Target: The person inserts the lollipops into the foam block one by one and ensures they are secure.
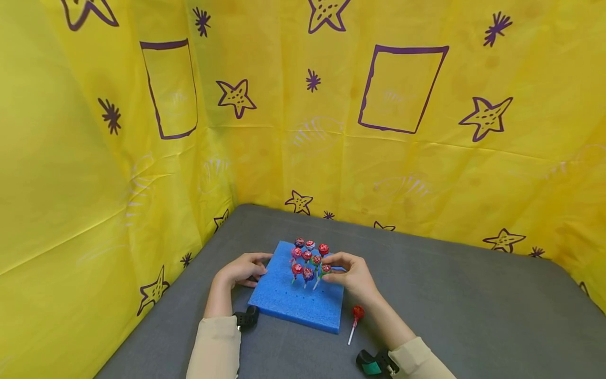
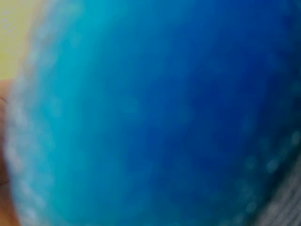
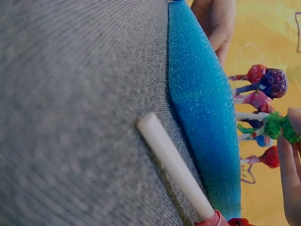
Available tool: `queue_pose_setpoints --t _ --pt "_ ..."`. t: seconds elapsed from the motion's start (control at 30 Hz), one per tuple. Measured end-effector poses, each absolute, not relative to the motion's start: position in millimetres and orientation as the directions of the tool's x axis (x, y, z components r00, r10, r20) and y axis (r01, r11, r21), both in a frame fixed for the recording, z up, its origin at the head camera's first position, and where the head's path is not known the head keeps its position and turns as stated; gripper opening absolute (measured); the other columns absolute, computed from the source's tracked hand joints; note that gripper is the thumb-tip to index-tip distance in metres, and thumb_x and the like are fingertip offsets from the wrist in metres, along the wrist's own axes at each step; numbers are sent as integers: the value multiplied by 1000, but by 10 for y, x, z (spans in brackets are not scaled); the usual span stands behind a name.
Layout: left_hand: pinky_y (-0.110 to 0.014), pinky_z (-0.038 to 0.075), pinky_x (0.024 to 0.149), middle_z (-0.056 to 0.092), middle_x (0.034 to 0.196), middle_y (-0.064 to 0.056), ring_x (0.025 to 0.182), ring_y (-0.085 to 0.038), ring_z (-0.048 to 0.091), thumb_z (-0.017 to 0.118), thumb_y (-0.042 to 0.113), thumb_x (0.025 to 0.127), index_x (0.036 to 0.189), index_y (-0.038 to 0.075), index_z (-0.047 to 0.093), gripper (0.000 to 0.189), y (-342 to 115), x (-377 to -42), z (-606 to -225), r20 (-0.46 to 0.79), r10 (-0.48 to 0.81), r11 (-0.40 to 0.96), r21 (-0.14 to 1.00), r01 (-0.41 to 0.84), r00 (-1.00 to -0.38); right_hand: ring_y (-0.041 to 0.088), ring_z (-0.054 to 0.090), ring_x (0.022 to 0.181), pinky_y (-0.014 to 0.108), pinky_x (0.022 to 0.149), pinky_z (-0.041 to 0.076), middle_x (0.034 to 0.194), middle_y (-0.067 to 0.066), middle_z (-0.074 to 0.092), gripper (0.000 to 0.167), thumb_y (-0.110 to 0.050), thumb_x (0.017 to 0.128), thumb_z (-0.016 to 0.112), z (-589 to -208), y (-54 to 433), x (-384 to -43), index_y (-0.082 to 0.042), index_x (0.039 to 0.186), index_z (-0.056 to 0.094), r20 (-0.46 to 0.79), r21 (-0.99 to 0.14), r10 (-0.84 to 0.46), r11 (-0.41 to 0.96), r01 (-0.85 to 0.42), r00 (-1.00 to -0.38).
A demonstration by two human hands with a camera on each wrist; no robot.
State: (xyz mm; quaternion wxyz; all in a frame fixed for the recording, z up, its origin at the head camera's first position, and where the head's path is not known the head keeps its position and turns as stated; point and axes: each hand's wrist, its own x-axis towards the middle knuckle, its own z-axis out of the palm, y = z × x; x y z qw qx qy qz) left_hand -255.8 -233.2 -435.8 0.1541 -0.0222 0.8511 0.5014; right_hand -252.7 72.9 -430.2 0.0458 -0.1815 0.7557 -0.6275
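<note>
A blue foam block (image 1: 298, 305) lies on the table with several wrapped lollipops (image 1: 296, 269) standing in it by their sticks. My right hand (image 1: 356, 272) pinches a lollipop (image 1: 325, 269) over the block's right half, its stick slanting down toward the foam. This lollipop's green wrapper (image 3: 273, 125) shows near the fingertips in the right wrist view. My left hand (image 1: 240, 270) rests against the block's left edge, fingers spread along that side. Blurred foam (image 2: 141, 113) fills most of the left wrist view and hides most of that hand.
One red lollipop (image 1: 358, 312) lies on the grey table (image 1: 454, 305) right of the block, its white stick (image 3: 174, 165) close in the right wrist view. Small holes dot the block's near part. Yellow cloth (image 1: 284, 158) with purple drawings hangs behind and to the left.
</note>
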Motion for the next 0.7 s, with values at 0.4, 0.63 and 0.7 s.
queue_pose_setpoints --t 0.4,0.63,0.7 --pt "-28 56 64 57 92 -6 77 -17 56 58 10 94 144 10 50 51 -2329 -2560 -4349 -286 121 492 849 -194 -950 22 70 104 27 81 59 117 17 72 30 -9 81 78 -4302 744 -2527 -5 110 73 159 -956 -403 166 -243 -901" --pt "-28 55 65 58 92 -7 78 -16 56 56 10 95 146 8 48 51 -2332 -2549 -4345 -285 147 503 846 -176 -947 18 68 105 25 83 58 119 15 72 31 -16 83 78 -4310 763 -2548 -8 112 72 162 -953 -412 171 -251 -897" --pt "-28 55 66 59 92 -6 78 -17 56 57 10 95 145 9 48 51 -2332 -2548 -4338 -287 143 496 849 -183 -947 20 68 106 27 83 58 120 16 71 32 -14 82 79 -4311 767 -2550 -7 112 71 156 -957 -419 161 -242 -895"
